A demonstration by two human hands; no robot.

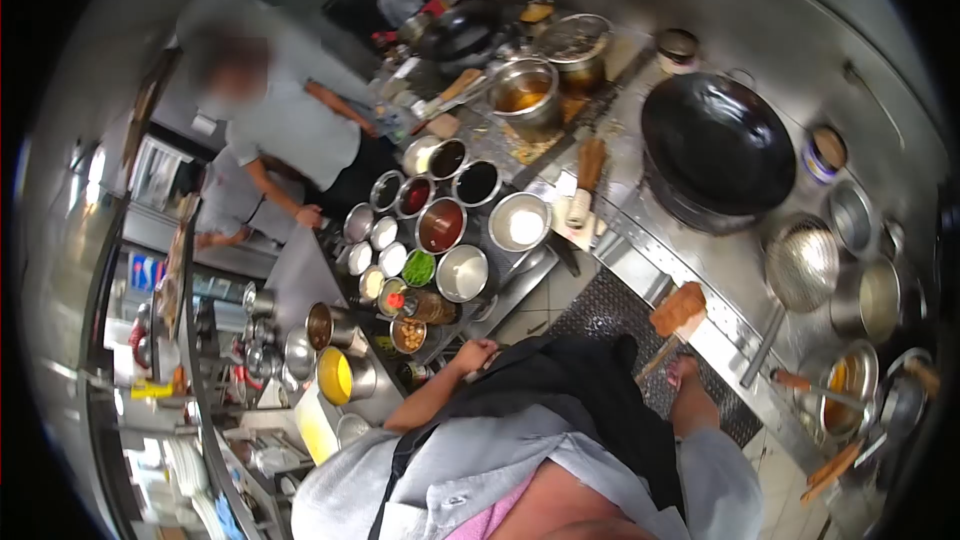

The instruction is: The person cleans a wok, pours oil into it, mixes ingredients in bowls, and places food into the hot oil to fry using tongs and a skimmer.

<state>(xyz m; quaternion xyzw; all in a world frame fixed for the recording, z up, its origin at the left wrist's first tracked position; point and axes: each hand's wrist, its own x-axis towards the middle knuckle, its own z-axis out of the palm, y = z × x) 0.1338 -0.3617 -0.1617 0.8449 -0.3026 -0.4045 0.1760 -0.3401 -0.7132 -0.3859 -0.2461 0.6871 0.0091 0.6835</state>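
My left hand (474, 355) is at my waist beside the black apron (560, 380), its fingers curled; what they hold, if anything, I cannot make out. Close to it stand a dark sauce bottle with a red cap (430, 307) and a bowl of brown chunks (408, 334). My right hand (683, 371) hangs low on the other side of the apron, small and partly hidden, so its fingers are unclear. Just above it, at the counter's edge, is a reddish-brown block-like thing (678, 310), with a thin handle-like piece reaching down toward the floor mat.
A black wok (717, 144) sits on the stove. Right of it are a perforated strainer (801, 262) and metal pots (866, 300). Several seasoning bowls (441, 225) crowd the left counter. A co-worker in a light shirt (305, 135) stands beyond. A black mat (600, 325) covers the floor.
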